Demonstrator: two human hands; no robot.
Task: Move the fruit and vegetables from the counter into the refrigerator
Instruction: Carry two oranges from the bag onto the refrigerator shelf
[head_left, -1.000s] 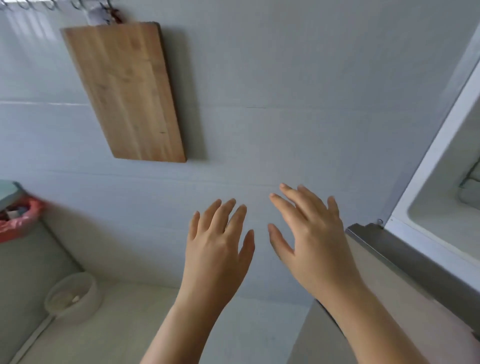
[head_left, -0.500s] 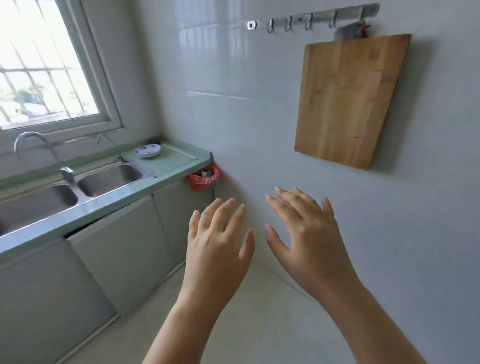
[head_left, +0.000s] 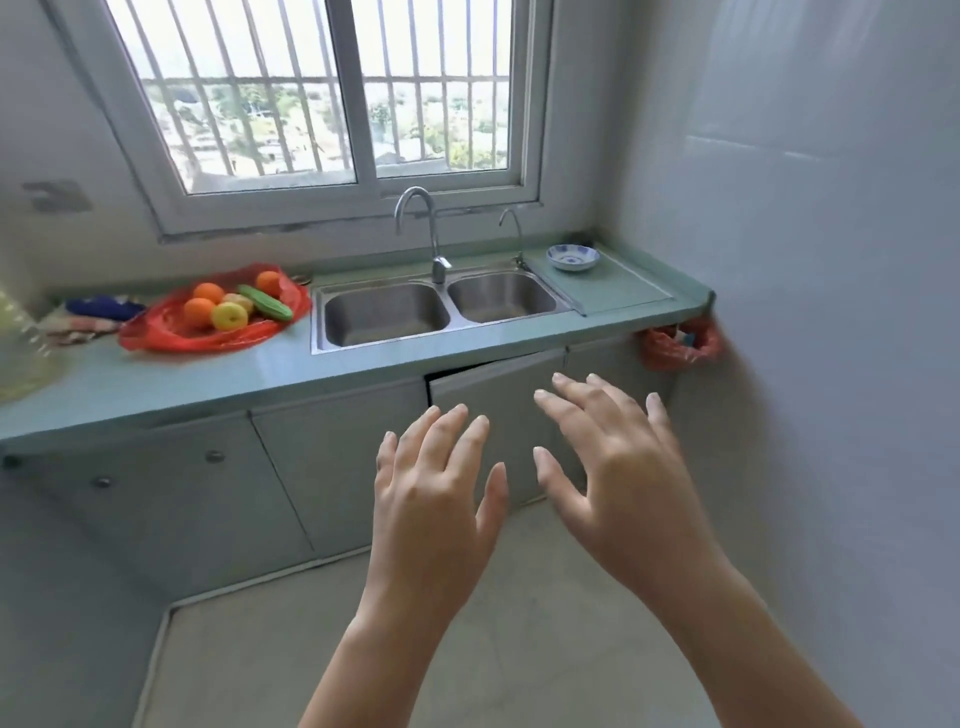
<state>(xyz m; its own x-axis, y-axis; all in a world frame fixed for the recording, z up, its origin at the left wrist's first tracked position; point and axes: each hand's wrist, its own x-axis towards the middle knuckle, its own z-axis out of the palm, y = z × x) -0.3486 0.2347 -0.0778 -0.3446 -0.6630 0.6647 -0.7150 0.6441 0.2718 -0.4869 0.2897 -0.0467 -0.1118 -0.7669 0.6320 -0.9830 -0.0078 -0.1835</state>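
Both hands are up in front of the cabinets with nothing in them: left hand (head_left: 434, 499) and right hand (head_left: 618, 483) side by side, fingers (head_left: 447, 431) spread wide, palms facing away. The produce is well off to the left on the green table (head_left: 218, 374), sitting on a red plastic bag (head_left: 171, 332): a few oranges (head_left: 198, 310), a yellow apple (head_left: 229, 316) and a cucumber (head_left: 266, 303), all bunched together. Double steel sink (head_left: 441, 312) is just right of the bag, under the barred window (head_left: 332, 93). A little blue-and-white bowl (head_left: 572, 257) sits on the far right end, near the wall.
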